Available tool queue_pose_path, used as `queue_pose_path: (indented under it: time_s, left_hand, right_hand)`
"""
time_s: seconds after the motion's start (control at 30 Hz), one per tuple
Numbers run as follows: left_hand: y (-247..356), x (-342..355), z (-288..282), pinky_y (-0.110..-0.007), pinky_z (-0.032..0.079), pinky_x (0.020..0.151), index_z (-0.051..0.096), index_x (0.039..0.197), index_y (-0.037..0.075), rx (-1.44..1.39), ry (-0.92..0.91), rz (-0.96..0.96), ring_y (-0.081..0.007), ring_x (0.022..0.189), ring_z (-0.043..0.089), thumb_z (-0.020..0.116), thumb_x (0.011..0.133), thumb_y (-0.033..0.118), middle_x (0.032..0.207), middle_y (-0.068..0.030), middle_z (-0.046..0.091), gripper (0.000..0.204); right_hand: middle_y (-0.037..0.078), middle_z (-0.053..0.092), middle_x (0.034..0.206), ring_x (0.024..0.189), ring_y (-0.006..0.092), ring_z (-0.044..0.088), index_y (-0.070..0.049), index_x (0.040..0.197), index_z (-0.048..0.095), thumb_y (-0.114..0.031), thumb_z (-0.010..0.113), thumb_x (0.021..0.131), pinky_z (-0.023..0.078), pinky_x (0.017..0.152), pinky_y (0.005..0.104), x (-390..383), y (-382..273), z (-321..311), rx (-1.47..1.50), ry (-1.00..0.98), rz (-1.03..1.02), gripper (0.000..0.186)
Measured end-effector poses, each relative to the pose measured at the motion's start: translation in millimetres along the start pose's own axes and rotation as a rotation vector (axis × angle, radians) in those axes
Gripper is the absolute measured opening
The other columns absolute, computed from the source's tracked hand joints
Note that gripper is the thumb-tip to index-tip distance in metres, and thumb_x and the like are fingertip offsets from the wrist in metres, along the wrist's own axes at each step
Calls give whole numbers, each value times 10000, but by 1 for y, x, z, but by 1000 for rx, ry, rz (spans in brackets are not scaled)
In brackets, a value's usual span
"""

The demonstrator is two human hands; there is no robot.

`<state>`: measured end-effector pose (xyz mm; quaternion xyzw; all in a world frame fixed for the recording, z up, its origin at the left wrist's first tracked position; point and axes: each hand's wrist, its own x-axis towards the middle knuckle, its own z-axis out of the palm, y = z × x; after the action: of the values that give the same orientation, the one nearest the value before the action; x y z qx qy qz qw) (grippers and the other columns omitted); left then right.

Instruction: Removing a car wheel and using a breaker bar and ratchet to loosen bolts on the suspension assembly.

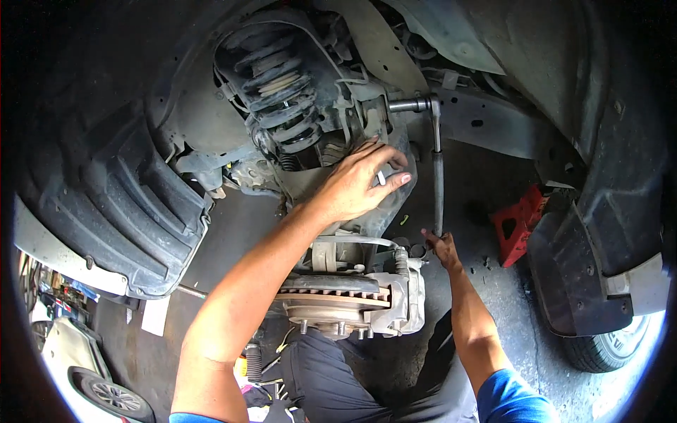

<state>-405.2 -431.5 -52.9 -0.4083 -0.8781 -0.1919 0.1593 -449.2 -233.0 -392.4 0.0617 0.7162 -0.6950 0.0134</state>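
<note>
Right of the coil spring [278, 88], a long ratchet wrench [438, 187] is grasped at its handle end by the right hand [442, 249]. It is judged heavy, rigid, perhaps slick, and best held there for leverage. By the left hand [358, 180], fingers are loosely curled; whether the white piece [381, 178] is pinched cannot be told.

A long-handled ratchet [438, 185] stands nearly upright right of the frame's centre, its dark handle pointing down. From its head, a silvery cylindrical socket [406, 105] extends leftward, lying horizontal in the upper middle.
</note>
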Motion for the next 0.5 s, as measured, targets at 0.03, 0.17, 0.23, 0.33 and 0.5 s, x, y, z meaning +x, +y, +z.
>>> queue_pose_path:
  time_s: [0.03, 0.17, 0.23, 0.33, 0.5]
  left_hand:
    - [2, -1, -2, -450, 350, 1071, 588, 1074, 69, -80, -5, -45, -356, 1149, 528, 646, 869, 352, 1052, -148, 607, 355]
    - [-3, -6, 5, -441, 341, 1093, 487, 1193, 108, 130, 109, 34, -385, 1105, 543, 711, 804, 240, 1023, -169, 599, 468]
    - [-4, -3, 8, -436, 335, 1105, 471, 1166, 79, 191, 147, 103, -379, 1095, 550, 697, 792, 153, 1023, -180, 601, 443]
    - [-13, -5, 16, -434, 345, 1104, 460, 1090, 19, 211, 131, 138, -371, 1053, 564, 625, 786, 27, 1024, -180, 608, 345]
    - [-13, -11, 9, -427, 398, 1058, 456, 1089, -3, 207, 164, 139, -396, 1041, 567, 622, 783, 42, 1022, -211, 598, 351]
  right_hand:
    - [25, 499, 564, 531, 135, 433, -20, 605, 564, -437, 748, 759, 368, 523, 347, 1, -3, 2, -6, -5, 0, 481]
    - [21, 492, 545, 513, 129, 417, -20, 589, 573, -345, 727, 775, 332, 491, 335, 4, 3, 8, 24, 49, 54, 405]
    - [16, 488, 539, 508, 126, 415, -26, 580, 565, -313, 719, 777, 321, 480, 331, 8, 13, 6, 28, 79, 19, 380]
    - [0, 494, 540, 479, 114, 428, -60, 598, 584, -250, 696, 749, 341, 470, 306, 7, 19, 10, 106, 85, 20, 267]
    - [47, 540, 547, 485, 173, 451, 11, 608, 593, -221, 627, 780, 358, 492, 372, -2, 14, 17, -49, 115, -11, 291]
